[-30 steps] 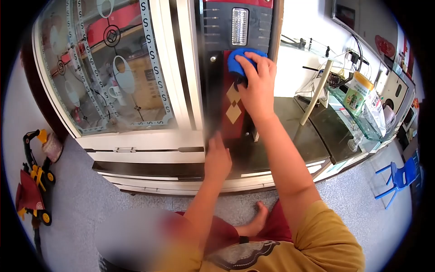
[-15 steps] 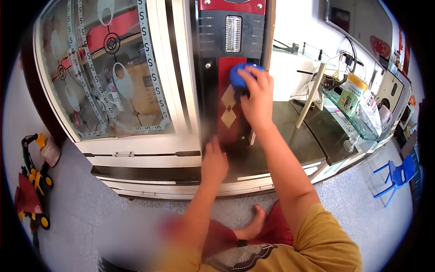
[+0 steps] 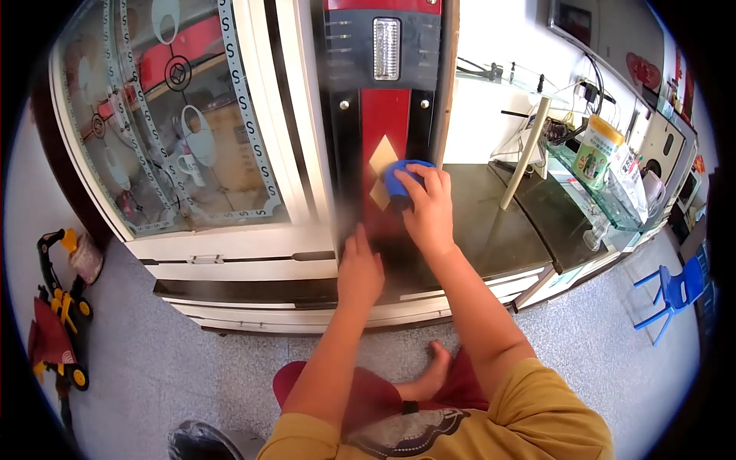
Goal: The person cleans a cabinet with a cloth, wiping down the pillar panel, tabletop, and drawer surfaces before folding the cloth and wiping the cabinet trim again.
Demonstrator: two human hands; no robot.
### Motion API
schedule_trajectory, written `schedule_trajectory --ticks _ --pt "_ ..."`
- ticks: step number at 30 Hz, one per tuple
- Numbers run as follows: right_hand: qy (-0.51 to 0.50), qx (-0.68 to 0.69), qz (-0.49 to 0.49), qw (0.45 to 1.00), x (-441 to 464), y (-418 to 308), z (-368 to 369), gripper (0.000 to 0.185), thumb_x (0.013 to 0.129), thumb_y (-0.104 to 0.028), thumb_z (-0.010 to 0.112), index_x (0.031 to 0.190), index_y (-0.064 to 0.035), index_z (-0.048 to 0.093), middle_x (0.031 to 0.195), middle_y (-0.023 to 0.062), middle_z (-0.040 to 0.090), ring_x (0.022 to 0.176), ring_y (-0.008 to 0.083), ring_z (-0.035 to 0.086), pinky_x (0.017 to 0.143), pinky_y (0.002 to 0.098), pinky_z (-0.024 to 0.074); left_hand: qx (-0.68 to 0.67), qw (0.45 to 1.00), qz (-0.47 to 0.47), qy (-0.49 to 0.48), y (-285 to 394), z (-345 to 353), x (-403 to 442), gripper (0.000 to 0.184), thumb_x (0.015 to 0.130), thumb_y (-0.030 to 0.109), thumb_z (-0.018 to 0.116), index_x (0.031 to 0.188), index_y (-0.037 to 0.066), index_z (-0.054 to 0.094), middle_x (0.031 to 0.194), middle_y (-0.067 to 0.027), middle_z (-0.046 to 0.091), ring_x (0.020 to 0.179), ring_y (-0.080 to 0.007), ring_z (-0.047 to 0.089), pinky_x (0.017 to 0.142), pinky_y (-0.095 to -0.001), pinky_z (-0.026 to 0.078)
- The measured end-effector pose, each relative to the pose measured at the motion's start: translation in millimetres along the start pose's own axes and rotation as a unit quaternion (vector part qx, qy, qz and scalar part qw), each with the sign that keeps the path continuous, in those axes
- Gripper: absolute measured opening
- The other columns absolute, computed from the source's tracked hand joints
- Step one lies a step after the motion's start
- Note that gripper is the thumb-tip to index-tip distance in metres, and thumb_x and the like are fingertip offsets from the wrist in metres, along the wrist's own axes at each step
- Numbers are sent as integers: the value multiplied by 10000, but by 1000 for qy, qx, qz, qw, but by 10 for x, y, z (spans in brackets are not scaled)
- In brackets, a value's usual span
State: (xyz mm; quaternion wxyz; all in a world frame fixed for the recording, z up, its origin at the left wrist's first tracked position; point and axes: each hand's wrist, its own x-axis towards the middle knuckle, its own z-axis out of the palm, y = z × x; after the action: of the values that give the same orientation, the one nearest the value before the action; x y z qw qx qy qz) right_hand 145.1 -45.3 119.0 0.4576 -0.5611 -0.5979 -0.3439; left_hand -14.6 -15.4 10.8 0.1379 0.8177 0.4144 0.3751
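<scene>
My right hand [image 3: 430, 216] is closed on a blue rounded cloth or pad [image 3: 396, 178], whose exact kind I cannot make out. It presses this against the front of a tall black-and-red cabinet [image 3: 385, 111] that looks like a floor speaker. Two pale gold diamonds [image 3: 385, 156] decorate the red strip, partly covered by the blue item. Lower down, my left hand [image 3: 360, 270] has its fingers stretched upward, at or against the cabinet's lower front, and holds nothing. A clear ribbed lamp [image 3: 387, 49] is set in the grey section above.
Left of the speaker stands a white cupboard with patterned glass doors [image 3: 198, 146]. On the right are a dark countertop [image 3: 483, 222] and a glass shelf holding a yellow-lidded can [image 3: 596, 153]. A toy digger [image 3: 65, 307], a blue chair [image 3: 675, 291] and a bin [image 3: 203, 441] are on the floor.
My right hand has moved down the speaker front with the blue item, from above the diamonds to beside them. My left hand stays at nearly the same low spot.
</scene>
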Motion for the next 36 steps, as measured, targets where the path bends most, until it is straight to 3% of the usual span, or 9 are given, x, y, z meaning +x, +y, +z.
schedule_trajectory --ticks 8,13,14,19,24,27,29,32,36 --pt "128 -22 -72 989 1190 -163 -73 645 648 94 783 1265 -83 719 1316 104 635 1214 387 567 1023 479 521 4 1000 2 4 -19 26 5 735 1004 167 663 1641 -6 339 1463 -255 541 1257 -466 619 1051 -513 545" --pt "138 -34 -73 987 1106 -258 86 688 634 86 780 1292 -105 709 1360 78 622 1217 377 559 1003 498 485 16 999 24 20 -45 83 -12 738 1001 164 661 1637 -19 335 1437 -277 550 1235 -474 627 1040 -515 550" --pt "119 -42 -68 990 973 -235 156 724 613 75 796 1304 -126 711 1365 61 624 1221 367 559 985 496 476 16 999 29 25 -62 91 -10 738 999 163 661 1636 -21 336 1431 -282 553 1229 -476 629 1035 -517 552" --pt "-6 -24 -135 991 118 -190 346 426 834 -92 666 1246 -147 761 1348 32 642 1214 309 575 946 444 474 -13 1000 7 10 -49 56 1 734 995 163 662 1633 -21 349 1416 -293 565 1201 -488 640 1007 -534 560" --pt "-88 17 -185 979 93 -117 223 461 773 -73 721 1232 -99 760 1309 58 662 1183 317 595 938 452 489 -27 1000 -4 -8 -6 -27 19 728 998 168 655 1631 -26 352 1389 -296 588 1203 -481 641 1012 -538 552" --pt "-11 -12 -203 979 749 -277 2 476 751 -17 713 1218 -97 760 1297 66 671 1184 328 597 937 449 494 -18 1000 7 9 -54 62 7 728 1002 168 648 1635 -25 345 1375 -292 599 1210 -472 638 1020 -537 547" --pt "96 -26 -226 969 1254 -369 -85 492 745 15 703 1221 -101 754 1301 65 672 1193 333 596 936 454 494 -8 1000 8 10 -82 90 5 735 1003 165 644 1644 -17 333 1374 -289 600 1210 -469 638 1024 -535 545" --pt "152 -52 -220 962 1744 -432 -68 523 739 20 715 1238 -132 747 1334 45 670 1210 327 590 958 470 480 -31 999 1 9 -40 27 -12 682 1000 158 648 1613 -7 396 1334 -281 622 1187 -470 639 1008 -534 548" --pt "127 -57 -202 969 1675 -433 174 540 733 10 728 1244 -164 749 1361 12 666 1230 308 586 976 477 454 -32 995 65 63 -123 112 -14 384 958 123 660 1328 19 644 1145 -221 680 1082 -433 667 926 -524 569"
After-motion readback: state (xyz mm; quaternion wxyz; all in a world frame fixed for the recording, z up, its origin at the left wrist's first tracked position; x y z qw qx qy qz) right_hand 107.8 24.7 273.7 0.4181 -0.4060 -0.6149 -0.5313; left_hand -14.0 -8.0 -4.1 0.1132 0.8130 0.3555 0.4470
